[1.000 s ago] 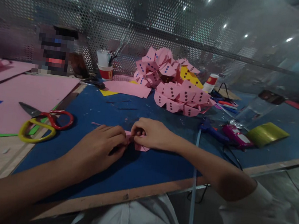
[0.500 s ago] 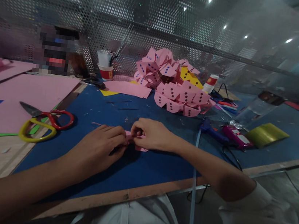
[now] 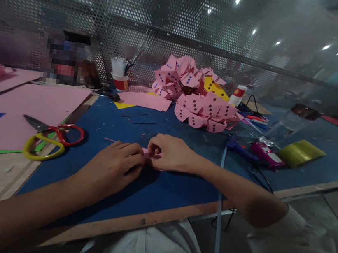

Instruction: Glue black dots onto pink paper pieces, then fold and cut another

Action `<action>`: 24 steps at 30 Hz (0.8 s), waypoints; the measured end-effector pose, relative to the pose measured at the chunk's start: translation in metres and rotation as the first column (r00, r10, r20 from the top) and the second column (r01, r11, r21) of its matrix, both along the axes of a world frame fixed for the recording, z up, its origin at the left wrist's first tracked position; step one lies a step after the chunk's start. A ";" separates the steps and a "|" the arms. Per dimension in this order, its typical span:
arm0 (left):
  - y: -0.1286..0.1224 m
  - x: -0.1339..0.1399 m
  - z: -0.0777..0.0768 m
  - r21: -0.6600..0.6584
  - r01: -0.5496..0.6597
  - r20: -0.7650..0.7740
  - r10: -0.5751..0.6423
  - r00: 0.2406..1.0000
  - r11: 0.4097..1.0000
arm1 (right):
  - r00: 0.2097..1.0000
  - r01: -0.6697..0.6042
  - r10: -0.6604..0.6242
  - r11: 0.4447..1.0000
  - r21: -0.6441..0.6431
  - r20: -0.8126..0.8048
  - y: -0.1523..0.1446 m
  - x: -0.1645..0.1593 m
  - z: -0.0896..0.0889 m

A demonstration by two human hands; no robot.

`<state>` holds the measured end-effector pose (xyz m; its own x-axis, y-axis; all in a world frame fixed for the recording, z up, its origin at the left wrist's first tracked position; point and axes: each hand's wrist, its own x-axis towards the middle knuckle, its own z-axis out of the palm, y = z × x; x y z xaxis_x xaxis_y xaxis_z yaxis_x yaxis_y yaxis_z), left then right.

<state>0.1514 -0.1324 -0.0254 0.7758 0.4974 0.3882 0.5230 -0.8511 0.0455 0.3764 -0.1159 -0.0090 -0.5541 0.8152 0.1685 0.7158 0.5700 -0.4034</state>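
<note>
A small piece of pink paper (image 3: 156,158) lies on the blue mat between my hands, mostly covered by them. My left hand (image 3: 122,162) rests palm down with curled fingers, its fingertips closed on the paper's left end. On the other side, my right hand (image 3: 176,154) is closed, thumb and fingers pressed on the paper near the left fingertips. How the paper is folded cannot be made out. A thin pink strip (image 3: 109,139) pokes out beyond my left hand. Left of that hand lie open scissors (image 3: 51,138) with red and yellow handles.
Pink folded-paper shapes with dark dots (image 3: 206,110) stand at the back. A paper cup (image 3: 119,82) holds tools. At right are a blue glue gun (image 3: 243,149), a magenta device (image 3: 267,155), a yellow-green roll (image 3: 301,153) and a clear bottle (image 3: 287,126). Pink sheets (image 3: 35,102) cover the left.
My right hand has come down slightly over the pink paper, and less of the paper shows below it. My left hand stays almost where it was.
</note>
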 end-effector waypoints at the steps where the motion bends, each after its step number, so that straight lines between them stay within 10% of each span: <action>1: 0.000 0.000 0.000 0.008 0.003 -0.001 -0.003 1.000 1.000 | 1.000 0.005 -0.005 1.000 0.002 0.003 0.000 -0.001 0.000; 24: -0.007 0.002 0.007 0.090 0.043 -0.033 -0.040 0.999 0.995 | 0.998 0.061 -0.057 0.993 -0.100 0.042 0.002 -0.005 0.009</action>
